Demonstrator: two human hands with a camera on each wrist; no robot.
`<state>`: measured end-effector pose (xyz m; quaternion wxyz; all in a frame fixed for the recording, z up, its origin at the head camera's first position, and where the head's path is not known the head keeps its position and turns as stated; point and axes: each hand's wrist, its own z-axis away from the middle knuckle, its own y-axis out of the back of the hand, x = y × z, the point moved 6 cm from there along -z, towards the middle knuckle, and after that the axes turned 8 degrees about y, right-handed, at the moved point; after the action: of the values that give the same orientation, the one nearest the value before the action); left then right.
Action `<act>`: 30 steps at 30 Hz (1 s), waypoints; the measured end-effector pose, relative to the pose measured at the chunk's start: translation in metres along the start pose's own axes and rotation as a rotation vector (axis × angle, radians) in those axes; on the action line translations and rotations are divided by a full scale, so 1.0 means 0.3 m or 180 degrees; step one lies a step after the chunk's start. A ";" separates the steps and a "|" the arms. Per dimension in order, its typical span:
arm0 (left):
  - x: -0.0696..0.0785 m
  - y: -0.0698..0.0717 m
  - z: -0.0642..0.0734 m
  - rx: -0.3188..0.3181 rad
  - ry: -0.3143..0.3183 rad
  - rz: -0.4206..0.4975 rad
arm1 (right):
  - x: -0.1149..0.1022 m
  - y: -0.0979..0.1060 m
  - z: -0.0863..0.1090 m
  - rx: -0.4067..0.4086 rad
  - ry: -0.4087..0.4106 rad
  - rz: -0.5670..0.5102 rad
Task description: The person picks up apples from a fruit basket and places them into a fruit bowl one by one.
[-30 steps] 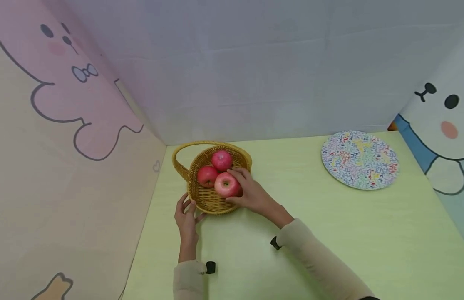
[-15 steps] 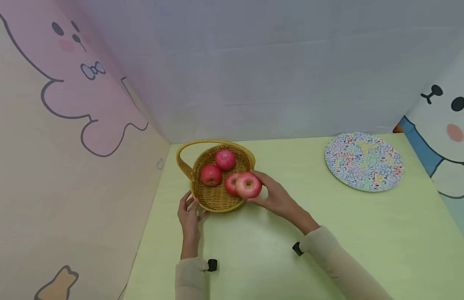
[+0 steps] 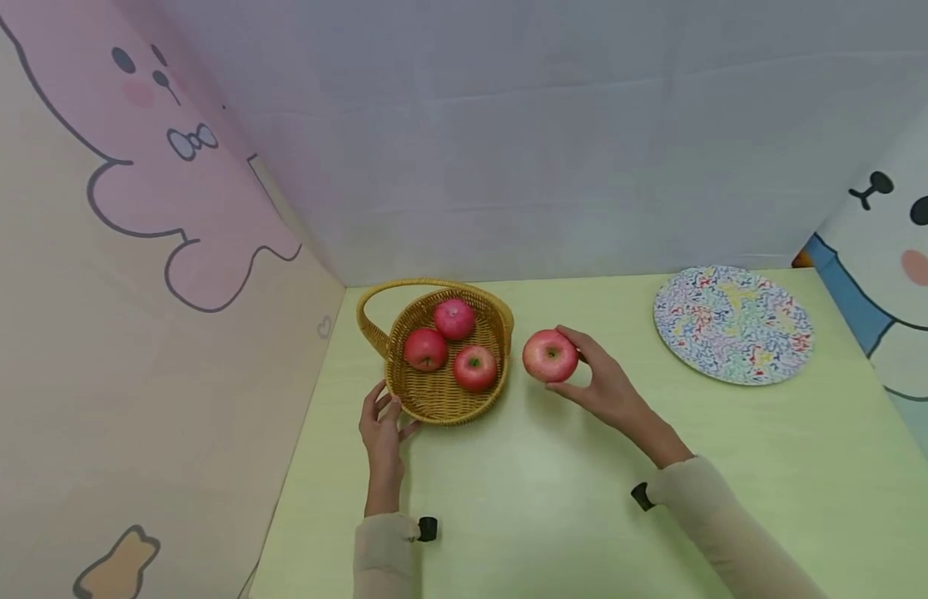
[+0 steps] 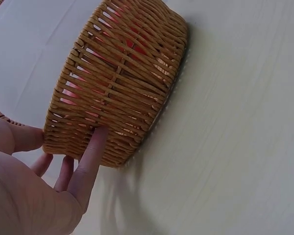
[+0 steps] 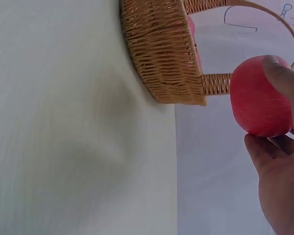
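Note:
A round woven wicker basket (image 3: 441,406) with a tall arched handle stands on the table, holding three red apples (image 3: 474,368). My left hand (image 3: 381,428) rests against its near left side. In the left wrist view, a nearly straight finger (image 4: 90,164) touches the woven wall, and another fingertip lies at the rim. To the right of the basket, my right hand (image 3: 609,391) holds another red apple (image 3: 549,356) above the table, thumb and fingers on opposite sides of it. The right wrist view shows that apple (image 5: 259,98) apart from the tabletop.
A round plate (image 3: 733,324) with a multicoloured speckled pattern lies at the back right of the pale green table (image 3: 523,516). A plain pale wall (image 3: 508,166) rises behind, and walls with cartoon animals stand at both sides.
My right hand has lifted an apple out over the basket's right rim and carried it rightward. The left hand has stayed at the basket. The view has shifted slightly.

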<state>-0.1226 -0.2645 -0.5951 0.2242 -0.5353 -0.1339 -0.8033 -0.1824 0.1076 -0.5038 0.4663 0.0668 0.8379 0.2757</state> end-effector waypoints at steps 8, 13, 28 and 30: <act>0.001 0.015 -0.002 0.0046 0.0035 0.0022 | 0.105 0.083 0.033 0.0226 -0.0035 0.0156; -0.008 0.020 -0.005 0.0048 0.0018 0.0072 | 0.171 0.135 0.052 0.0339 -0.0085 0.0192; -0.014 0.003 -0.014 -0.0026 -0.0036 0.0117 | 0.358 0.322 0.087 0.0958 -0.0437 0.0364; -0.013 0.004 -0.013 -0.0038 -0.0047 0.0104 | 0.397 0.348 0.090 0.1002 -0.0581 0.0353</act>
<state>-0.1238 -0.2663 -0.6003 0.2331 -0.5447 -0.1220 -0.7963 -0.2418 0.2499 -0.5487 0.5083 0.2097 0.8199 0.1593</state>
